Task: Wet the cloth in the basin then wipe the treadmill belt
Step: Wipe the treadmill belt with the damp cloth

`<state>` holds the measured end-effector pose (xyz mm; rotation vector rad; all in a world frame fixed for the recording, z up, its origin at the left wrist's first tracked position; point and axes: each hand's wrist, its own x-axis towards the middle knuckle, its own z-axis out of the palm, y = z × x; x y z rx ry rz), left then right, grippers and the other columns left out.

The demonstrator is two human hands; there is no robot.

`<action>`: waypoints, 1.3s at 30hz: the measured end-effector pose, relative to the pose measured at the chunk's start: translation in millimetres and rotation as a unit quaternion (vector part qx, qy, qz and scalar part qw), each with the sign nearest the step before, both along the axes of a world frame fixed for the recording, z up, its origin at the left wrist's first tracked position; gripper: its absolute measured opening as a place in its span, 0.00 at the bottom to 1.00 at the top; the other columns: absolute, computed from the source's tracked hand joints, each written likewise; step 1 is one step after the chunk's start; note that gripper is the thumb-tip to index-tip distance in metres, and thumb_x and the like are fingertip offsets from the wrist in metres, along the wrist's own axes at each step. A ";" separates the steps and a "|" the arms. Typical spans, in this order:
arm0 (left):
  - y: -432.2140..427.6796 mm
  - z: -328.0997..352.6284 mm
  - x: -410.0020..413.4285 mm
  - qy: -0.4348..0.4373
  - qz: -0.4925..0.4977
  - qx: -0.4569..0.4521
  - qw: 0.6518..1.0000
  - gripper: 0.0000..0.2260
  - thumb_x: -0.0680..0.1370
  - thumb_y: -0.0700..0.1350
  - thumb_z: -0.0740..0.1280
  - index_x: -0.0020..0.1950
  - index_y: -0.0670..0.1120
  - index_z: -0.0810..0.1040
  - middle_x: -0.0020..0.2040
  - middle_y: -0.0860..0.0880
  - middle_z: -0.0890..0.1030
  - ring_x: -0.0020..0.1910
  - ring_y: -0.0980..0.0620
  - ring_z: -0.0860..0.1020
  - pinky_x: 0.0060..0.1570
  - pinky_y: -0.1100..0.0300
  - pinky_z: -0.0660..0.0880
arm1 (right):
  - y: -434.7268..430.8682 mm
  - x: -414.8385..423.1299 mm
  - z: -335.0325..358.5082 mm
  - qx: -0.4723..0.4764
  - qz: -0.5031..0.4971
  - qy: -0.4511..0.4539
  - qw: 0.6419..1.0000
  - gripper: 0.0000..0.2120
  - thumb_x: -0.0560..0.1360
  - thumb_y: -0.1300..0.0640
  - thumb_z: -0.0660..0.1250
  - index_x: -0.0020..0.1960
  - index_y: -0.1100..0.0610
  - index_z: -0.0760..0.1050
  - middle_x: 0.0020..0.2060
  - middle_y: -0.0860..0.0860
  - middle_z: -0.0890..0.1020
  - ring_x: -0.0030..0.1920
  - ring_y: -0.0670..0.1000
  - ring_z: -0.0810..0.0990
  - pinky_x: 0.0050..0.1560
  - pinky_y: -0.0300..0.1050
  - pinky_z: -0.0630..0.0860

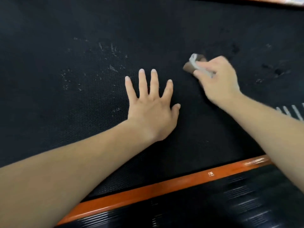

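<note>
The black textured treadmill belt (98, 79) fills most of the view, with whitish scuff marks to the left of centre and darker wet-looking patches at the right. My right hand (218, 79) is closed around a small brown and white cloth (193, 64), bunched up and pressed against the belt; the cloth pokes out past my fingers. My left hand (153, 106) lies flat on the belt with fingers spread, a little to the left of the cloth, holding nothing.
An orange side strip (164, 186) borders the belt's near edge, with a black ribbed side rail (230, 203) beyond it toward me. Another orange strip (269, 1) shows at the top right. White stripes (292, 111) mark the belt at the right edge.
</note>
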<state>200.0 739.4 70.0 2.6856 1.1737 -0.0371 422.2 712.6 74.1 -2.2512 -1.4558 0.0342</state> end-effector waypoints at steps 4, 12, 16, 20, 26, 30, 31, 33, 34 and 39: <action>0.3 -1.3 -2.2 -0.001 0.002 0.012 1.000 0.33 0.81 0.64 0.46 0.83 0.51 0.46 0.83 0.40 0.42 0.80 0.34 0.37 0.74 0.30 0.37 | -35.3 -27.1 3.9 -0.032 0.160 0.025 0.986 0.15 0.76 0.51 0.72 0.63 0.47 0.81 0.49 0.46 0.76 0.51 0.46 0.73 0.54 0.35 0.67; 9.5 2.7 1.1 -0.007 0.015 0.002 1.000 0.37 0.78 0.66 0.43 0.82 0.48 0.46 0.83 0.43 0.44 0.81 0.40 0.39 0.76 0.35 0.38 | 35.6 50.7 -2.4 0.015 0.025 -0.029 0.999 0.16 0.72 0.37 0.64 0.59 0.34 0.78 0.51 0.49 0.76 0.54 0.56 0.78 0.54 0.51 0.74; 32.6 0.9 20.3 -0.010 0.029 0.025 0.999 0.35 0.78 0.67 0.44 0.82 0.51 0.51 0.83 0.44 0.47 0.81 0.41 0.42 0.76 0.34 0.41 | -22.8 28.7 -0.6 -0.014 0.209 0.037 0.977 0.13 0.75 0.46 0.70 0.59 0.43 0.82 0.47 0.46 0.75 0.49 0.50 0.74 0.51 0.45 0.70; 53.0 4.1 46.7 0.023 0.046 -0.017 0.999 0.34 0.78 0.69 0.45 0.82 0.57 0.46 0.83 0.47 0.41 0.81 0.42 0.36 0.75 0.34 0.36 | 37.0 87.6 0.8 0.025 0.132 -0.027 0.991 0.15 0.74 0.43 0.68 0.60 0.40 0.81 0.48 0.46 0.75 0.53 0.55 0.76 0.56 0.51 0.72; 60.4 -1.7 60.9 0.042 0.059 0.016 0.997 0.37 0.76 0.71 0.40 0.82 0.58 0.42 0.83 0.48 0.40 0.81 0.43 0.36 0.74 0.32 0.37 | 28.5 61.8 -4.3 0.015 0.173 0.042 0.984 0.15 0.71 0.36 0.63 0.56 0.21 0.72 0.49 0.43 0.74 0.52 0.55 0.76 0.53 0.57 0.75; 59.9 -0.6 61.0 0.043 0.065 0.016 0.997 0.39 0.73 0.72 0.38 0.82 0.58 0.42 0.83 0.49 0.40 0.81 0.43 0.36 0.74 0.32 0.38 | 28.3 76.4 -1.0 0.004 0.265 0.021 0.964 0.16 0.73 0.40 0.65 0.59 0.39 0.82 0.47 0.45 0.76 0.50 0.54 0.75 0.54 0.60 0.73; 60.4 -0.3 61.4 0.045 0.062 0.011 0.997 0.39 0.73 0.72 0.37 0.82 0.58 0.42 0.83 0.49 0.40 0.81 0.43 0.36 0.74 0.32 0.37 | 48.2 87.5 -1.0 0.019 0.227 0.002 0.974 0.16 0.73 0.41 0.66 0.59 0.40 0.82 0.48 0.47 0.76 0.51 0.56 0.75 0.56 0.61 0.72; 60.8 -0.6 61.3 0.047 0.063 0.004 0.997 0.40 0.72 0.73 0.37 0.82 0.58 0.41 0.83 0.49 0.40 0.81 0.43 0.35 0.74 0.32 0.37 | 88.8 106.6 -1.4 0.037 0.100 0.007 0.994 0.15 0.75 0.42 0.67 0.60 0.40 0.81 0.51 0.49 0.75 0.56 0.58 0.75 0.60 0.59 0.72; 61.3 -0.4 61.3 0.049 0.064 0.004 0.997 0.40 0.72 0.73 0.37 0.82 0.58 0.41 0.83 0.49 0.40 0.81 0.43 0.35 0.74 0.32 0.36 | 100.8 106.9 -0.6 0.033 0.052 0.022 0.998 0.14 0.76 0.42 0.67 0.60 0.41 0.81 0.52 0.48 0.75 0.57 0.58 0.75 0.62 0.57 0.71; 60.6 -2.1 61.1 0.044 0.064 0.016 0.997 0.40 0.73 0.72 0.37 0.82 0.56 0.41 0.83 0.49 0.40 0.81 0.44 0.35 0.75 0.33 0.37 | 59.6 67.5 -11.0 0.023 0.206 0.053 0.977 0.18 0.72 0.38 0.66 0.59 0.40 0.82 0.49 0.46 0.76 0.52 0.54 0.75 0.55 0.57 0.73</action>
